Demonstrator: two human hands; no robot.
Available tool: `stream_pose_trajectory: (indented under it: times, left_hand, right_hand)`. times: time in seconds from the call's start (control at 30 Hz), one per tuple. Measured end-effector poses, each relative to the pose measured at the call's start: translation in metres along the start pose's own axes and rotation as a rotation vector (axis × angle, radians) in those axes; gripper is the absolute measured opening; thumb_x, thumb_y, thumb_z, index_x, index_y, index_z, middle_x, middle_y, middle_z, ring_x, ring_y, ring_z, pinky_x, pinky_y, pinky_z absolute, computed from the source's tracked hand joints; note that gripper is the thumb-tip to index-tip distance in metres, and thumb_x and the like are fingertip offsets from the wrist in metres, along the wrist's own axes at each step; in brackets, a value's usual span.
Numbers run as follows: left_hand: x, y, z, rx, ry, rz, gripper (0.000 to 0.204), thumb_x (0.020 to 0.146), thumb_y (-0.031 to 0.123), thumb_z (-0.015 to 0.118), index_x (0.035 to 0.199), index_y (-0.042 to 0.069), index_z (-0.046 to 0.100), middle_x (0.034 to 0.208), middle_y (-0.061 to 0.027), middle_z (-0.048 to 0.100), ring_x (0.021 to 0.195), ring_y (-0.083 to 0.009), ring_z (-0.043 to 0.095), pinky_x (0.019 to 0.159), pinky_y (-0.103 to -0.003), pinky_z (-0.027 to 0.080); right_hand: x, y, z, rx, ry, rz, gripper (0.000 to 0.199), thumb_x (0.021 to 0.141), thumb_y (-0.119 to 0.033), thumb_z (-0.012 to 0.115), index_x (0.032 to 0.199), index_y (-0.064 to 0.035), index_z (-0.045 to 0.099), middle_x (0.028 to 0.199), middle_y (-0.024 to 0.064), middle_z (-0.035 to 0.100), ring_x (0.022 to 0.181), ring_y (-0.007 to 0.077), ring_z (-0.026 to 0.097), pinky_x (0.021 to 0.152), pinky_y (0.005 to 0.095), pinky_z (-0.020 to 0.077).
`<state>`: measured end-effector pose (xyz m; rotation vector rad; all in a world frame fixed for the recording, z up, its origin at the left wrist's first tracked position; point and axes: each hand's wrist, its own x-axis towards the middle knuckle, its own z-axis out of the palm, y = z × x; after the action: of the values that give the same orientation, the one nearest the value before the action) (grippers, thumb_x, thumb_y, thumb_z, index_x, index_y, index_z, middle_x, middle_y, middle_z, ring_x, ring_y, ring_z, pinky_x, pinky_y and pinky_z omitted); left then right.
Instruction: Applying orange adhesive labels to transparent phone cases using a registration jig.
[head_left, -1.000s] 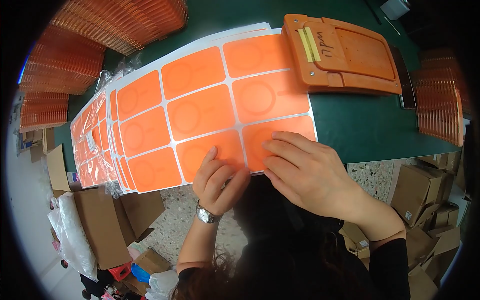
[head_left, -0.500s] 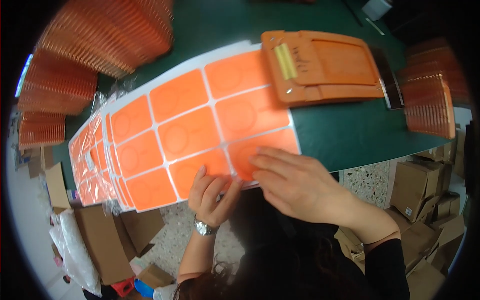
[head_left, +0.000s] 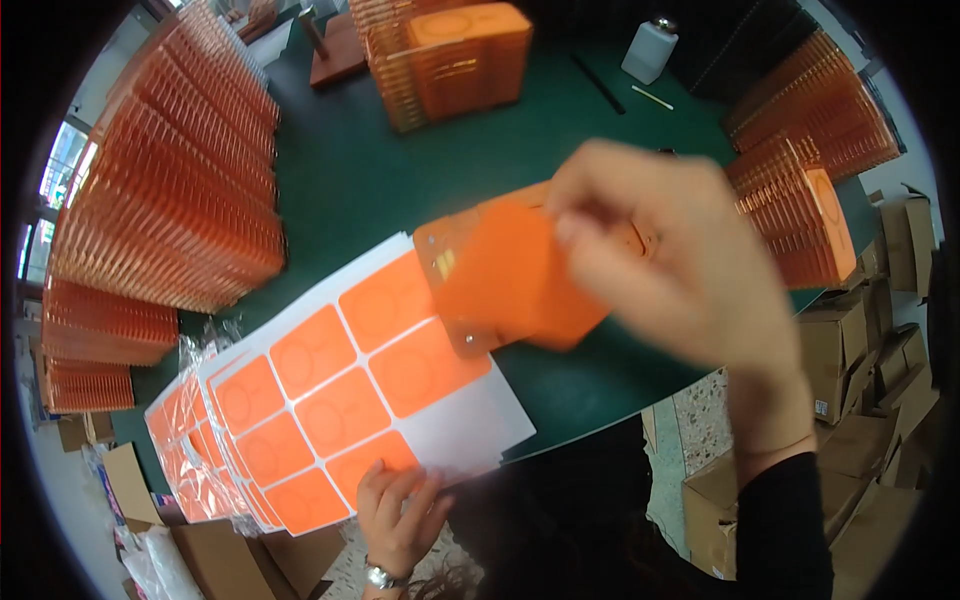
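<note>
My right hand [head_left: 690, 260], blurred by motion, pinches a square orange sticker [head_left: 525, 270] by one edge. The sticker hangs above an orange plastic case [head_left: 442, 315], which it partly covers. My left hand [head_left: 400, 515], with a metal watch at the wrist, lies with fingers spread on the near edge of a white sticker sheet [head_left: 475, 425]. Rows of orange square stickers [head_left: 345, 415] with faint printed outlines remain on this sheet, and its near right corner is bare white backing. The far right corner of the sheet touches the case.
Tall stacks of orange plastic cases [head_left: 180, 200] line the left of the green table [head_left: 340, 180]. More stacks [head_left: 800, 220] stand at the right, and one [head_left: 465, 70] at the back. A white bottle [head_left: 650, 52] is behind. Clear plastic wrap [head_left: 200, 450] covers sheets at left; cardboard boxes [head_left: 730, 520] sit below.
My right hand has lifted the near right corner sticker off the sheet and carried it up over the case. My left hand stays at the sheet's near edge. The view has shifted.
</note>
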<state>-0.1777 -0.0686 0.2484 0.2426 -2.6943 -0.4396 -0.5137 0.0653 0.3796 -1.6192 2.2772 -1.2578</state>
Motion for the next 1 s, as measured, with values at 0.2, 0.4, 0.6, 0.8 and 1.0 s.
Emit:
stream_pose_trajectory:
  times: [0.2, 0.4, 0.6, 0.8, 1.0]
  left_hand:
    - [0.103, -0.030, -0.050, -0.077, 0.061, -0.045, 0.023, 0.081, -0.001, 0.072, 0.104, 0.002, 0.071, 0.090, -0.0110, 0.069, 0.082, -0.0292, 0.063, 0.072, -0.039, 0.049]
    - [0.264, -0.080, -0.011, -0.226, 0.218, 0.008, 0.012, 0.094, 0.001, 0.068, 0.104, -0.002, 0.072, 0.094, -0.0118, 0.070, 0.083, -0.0216, 0.065, 0.072, -0.031, 0.051]
    - [0.366, -0.097, 0.024, -0.217, 0.284, 0.051, 0.022, 0.096, 0.014, 0.070, 0.115, 0.002, 0.072, 0.107, -0.0108, 0.070, 0.091, -0.0214, 0.065, 0.073, -0.030, 0.052]
    - [0.405, -0.116, 0.046, -0.010, 0.196, 0.075, 0.032, 0.095, 0.030, 0.073, 0.117, 0.007, 0.074, 0.122, -0.0138, 0.066, 0.112, -0.0241, 0.061, 0.086, -0.032, 0.052]
    - [0.409, -0.125, 0.053, -0.047, 0.147, 0.075, 0.031, 0.095, 0.032, 0.073, 0.115, 0.008, 0.076, 0.141, -0.0193, 0.059, 0.133, -0.0319, 0.054, 0.107, -0.040, 0.045]
  right_hand:
    - [0.057, 0.053, -0.044, -0.583, -0.493, 0.064, 0.009, 0.084, -0.009, 0.065, 0.084, 0.0001, 0.063, 0.090, 0.0125, 0.063, 0.097, 0.0326, 0.061, 0.084, 0.0413, 0.0512]
    - [0.041, 0.081, -0.004, -0.455, -0.367, -0.100, 0.012, 0.080, -0.007, 0.061, 0.078, 0.0026, 0.068, 0.084, 0.0189, 0.066, 0.090, 0.0358, 0.065, 0.080, 0.0453, 0.0532]
    - [0.031, 0.085, 0.002, -0.396, -0.273, -0.155, 0.007, 0.079, -0.006, 0.063, 0.082, -0.0008, 0.067, 0.088, 0.0116, 0.064, 0.095, 0.0285, 0.061, 0.082, 0.0393, 0.0506]
    - [0.029, 0.074, 0.003, -0.555, -0.393, -0.164, 0.009, 0.081, -0.006, 0.065, 0.090, -0.0050, 0.063, 0.097, 0.0072, 0.057, 0.102, 0.0251, 0.056, 0.088, 0.0362, 0.0464]
    - [0.018, 0.080, 0.002, -0.394, -0.376, -0.177, 0.027, 0.079, -0.003, 0.064, 0.106, -0.0075, 0.064, 0.092, 0.0056, 0.057, 0.095, 0.0226, 0.054, 0.080, 0.0343, 0.0432]
